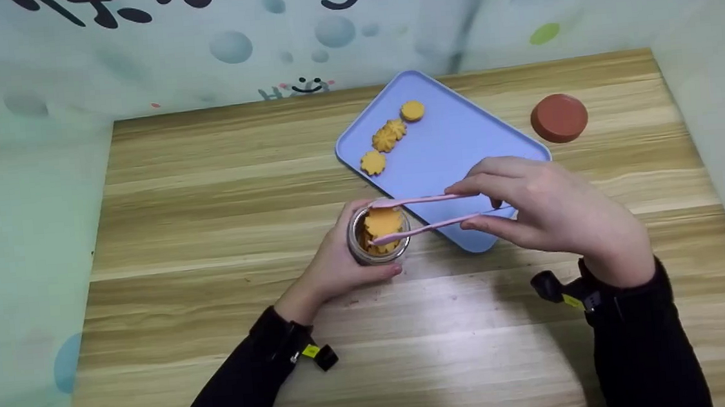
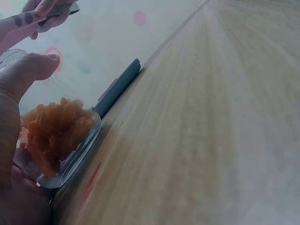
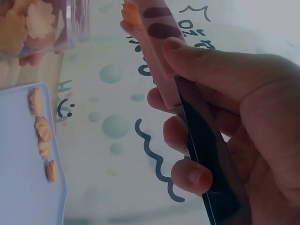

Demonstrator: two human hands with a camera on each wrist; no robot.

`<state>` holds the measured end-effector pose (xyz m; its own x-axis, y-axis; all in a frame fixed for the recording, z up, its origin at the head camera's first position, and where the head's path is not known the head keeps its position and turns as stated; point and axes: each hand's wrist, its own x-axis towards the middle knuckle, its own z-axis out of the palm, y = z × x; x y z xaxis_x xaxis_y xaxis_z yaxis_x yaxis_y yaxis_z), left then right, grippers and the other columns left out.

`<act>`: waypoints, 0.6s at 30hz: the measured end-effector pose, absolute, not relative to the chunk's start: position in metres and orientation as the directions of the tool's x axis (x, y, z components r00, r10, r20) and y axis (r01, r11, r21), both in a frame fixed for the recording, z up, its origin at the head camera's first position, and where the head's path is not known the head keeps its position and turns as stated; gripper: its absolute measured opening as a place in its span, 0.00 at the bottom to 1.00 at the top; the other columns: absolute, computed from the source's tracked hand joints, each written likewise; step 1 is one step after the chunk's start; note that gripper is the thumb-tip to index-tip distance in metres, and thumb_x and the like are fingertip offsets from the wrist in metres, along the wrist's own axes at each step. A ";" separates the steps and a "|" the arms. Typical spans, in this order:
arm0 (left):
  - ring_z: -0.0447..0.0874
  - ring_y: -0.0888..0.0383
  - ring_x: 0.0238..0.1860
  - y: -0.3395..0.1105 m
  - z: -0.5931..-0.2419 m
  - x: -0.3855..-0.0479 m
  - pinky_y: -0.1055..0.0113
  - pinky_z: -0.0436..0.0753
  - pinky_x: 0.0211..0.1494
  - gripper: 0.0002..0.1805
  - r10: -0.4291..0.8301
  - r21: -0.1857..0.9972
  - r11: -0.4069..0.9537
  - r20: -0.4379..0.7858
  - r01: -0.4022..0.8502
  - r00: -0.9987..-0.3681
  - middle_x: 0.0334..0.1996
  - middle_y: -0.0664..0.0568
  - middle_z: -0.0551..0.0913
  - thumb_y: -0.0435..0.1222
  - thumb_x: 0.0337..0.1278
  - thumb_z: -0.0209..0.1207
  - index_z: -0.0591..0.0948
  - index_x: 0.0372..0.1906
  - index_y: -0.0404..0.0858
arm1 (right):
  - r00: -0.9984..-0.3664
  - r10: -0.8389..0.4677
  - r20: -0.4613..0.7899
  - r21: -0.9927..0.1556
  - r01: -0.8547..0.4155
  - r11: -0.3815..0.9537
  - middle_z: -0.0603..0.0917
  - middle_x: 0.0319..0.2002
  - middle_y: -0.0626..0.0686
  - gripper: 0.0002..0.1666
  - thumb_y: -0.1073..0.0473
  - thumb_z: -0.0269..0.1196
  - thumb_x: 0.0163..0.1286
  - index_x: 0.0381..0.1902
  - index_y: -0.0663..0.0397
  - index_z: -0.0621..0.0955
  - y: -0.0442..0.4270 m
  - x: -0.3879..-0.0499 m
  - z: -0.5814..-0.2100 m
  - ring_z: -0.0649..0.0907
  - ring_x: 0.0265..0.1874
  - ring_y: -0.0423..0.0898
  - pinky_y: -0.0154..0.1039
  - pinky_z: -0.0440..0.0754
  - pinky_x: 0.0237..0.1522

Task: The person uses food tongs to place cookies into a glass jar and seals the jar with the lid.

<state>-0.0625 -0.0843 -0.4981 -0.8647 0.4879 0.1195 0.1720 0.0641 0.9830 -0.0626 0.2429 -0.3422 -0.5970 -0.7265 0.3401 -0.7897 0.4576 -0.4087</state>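
- We saw a wood-grain table (image 1: 210,241) in front of a pale backdrop (image 1: 387,27) printed with spots and a smiling face.
- A blue rectangular tray (image 1: 454,138) lay at an angle on the table.
- We found the person's right hand (image 1: 540,205) pinching a pair of tongs between thumb and fingers, above the tray's near corner.
- The left hand (image 1: 338,267) was wrapped around a glass jar, thumb on the near side.
- The pink tongs (image 1: 435,225) reached leftward from the right hand, their tips over the jar's mouth.
- The glass jar (image 1: 380,258) stood just beside the tray, mouth upward; we could not tell whether it touched it.
- We noticed a round reddish-brown lid (image 1: 559,118) on the table, to the right of the tray.
- Through the glass we saw many cookies (image 2: 58,126) piled up.
- Four flower-shaped cookies (image 1: 384,140) formed a row along one tray edge, the middle two touching.
- One scalloped cookie (image 1: 382,220) sat between the tongs' tips.
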 end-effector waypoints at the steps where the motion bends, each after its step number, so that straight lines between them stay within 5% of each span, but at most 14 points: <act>1: 0.80 0.55 0.67 -0.084 -0.498 -0.062 0.57 0.77 0.76 0.54 0.486 0.982 0.065 0.122 0.175 -0.865 0.69 0.54 0.80 0.37 0.44 0.88 0.68 0.77 0.44 | -0.596 -0.729 0.336 -0.399 -0.792 0.463 0.88 0.49 0.48 0.21 0.57 0.77 0.72 0.60 0.54 0.87 0.241 -0.062 -0.343 0.83 0.41 0.42 0.37 0.81 0.40; 18: 0.78 0.54 0.70 -0.085 -0.498 -0.062 0.55 0.75 0.79 0.56 0.494 0.986 0.038 0.125 0.165 -0.860 0.70 0.54 0.79 0.37 0.44 0.88 0.67 0.78 0.47 | -0.631 -0.734 0.252 -0.373 -0.763 0.528 0.88 0.47 0.52 0.22 0.52 0.77 0.72 0.58 0.57 0.88 0.229 -0.064 -0.354 0.86 0.43 0.48 0.46 0.87 0.44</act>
